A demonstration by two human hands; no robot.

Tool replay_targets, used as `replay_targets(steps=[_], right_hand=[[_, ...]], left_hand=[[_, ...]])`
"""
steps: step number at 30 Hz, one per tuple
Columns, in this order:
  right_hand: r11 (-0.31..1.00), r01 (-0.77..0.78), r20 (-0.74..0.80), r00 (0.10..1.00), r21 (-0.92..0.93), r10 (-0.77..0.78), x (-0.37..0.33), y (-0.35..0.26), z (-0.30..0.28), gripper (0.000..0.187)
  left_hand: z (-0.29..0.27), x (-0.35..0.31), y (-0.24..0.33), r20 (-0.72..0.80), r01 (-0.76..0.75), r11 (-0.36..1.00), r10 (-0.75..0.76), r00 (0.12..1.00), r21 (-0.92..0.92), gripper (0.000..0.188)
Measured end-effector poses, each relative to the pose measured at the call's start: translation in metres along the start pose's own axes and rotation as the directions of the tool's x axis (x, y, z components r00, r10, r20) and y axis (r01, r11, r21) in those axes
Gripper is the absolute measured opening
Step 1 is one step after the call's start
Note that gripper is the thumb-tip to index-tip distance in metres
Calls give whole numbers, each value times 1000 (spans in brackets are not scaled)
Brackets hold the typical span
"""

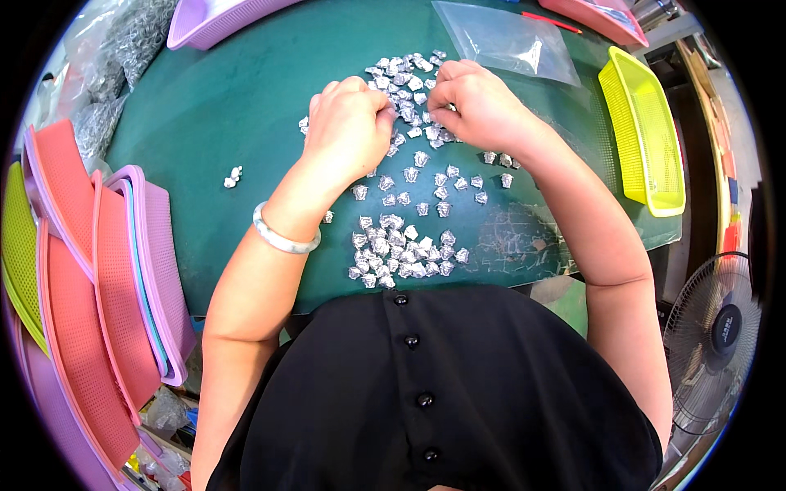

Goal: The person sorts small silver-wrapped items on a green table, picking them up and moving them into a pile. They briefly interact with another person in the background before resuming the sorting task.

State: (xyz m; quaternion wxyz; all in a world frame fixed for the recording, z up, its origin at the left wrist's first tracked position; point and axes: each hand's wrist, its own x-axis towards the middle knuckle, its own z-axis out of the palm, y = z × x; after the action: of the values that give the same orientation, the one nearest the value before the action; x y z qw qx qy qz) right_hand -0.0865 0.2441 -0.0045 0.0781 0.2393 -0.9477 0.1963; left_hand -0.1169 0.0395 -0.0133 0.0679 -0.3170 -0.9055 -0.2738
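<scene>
Many small, silvery, rose-shaped metal pieces (405, 79) lie in a loose pile on the green tabletop at the far middle. My left hand (348, 127) is over the pile's left side, its fingers curled and thumb pressed in. Across from it, my right hand (475, 105) is closed in a pinch at the pile's right edge. Whatever either hand holds is too small or hidden to make out. Several more silver pieces (443, 209) are spread below the hands, and a second cluster of silver pieces (381, 247) sits close to my body.
A clear plastic bag (508, 41) and a red pen (552, 22) lie at the far right. A yellow-green basket (643, 131) stands on the right edge. Stacked pink and purple baskets (135, 286) are at the left. A fan (712, 335) is at the lower right.
</scene>
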Motion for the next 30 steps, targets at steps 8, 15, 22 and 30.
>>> replay_targets(steps=[8,15,22,30], right_hand=[[999,6,47,999,-52,-3,3,-6,-6,8],[1000,-6,-93,996,8,7,5,3,0,11],[996,31,-37,999,-78,-34,7,3,3,10],[998,27,31,999,-54,-25,7,5,-10,9]], left_hand=[[3,0,-5,-17,-57,998,57,998,25,8],[2,0,-5,-42,-61,998,62,997,26,9],[3,-3,-5,41,-168,975,176,984,-147,20],[2,0,-6,4,-241,965,243,970,-104,23]])
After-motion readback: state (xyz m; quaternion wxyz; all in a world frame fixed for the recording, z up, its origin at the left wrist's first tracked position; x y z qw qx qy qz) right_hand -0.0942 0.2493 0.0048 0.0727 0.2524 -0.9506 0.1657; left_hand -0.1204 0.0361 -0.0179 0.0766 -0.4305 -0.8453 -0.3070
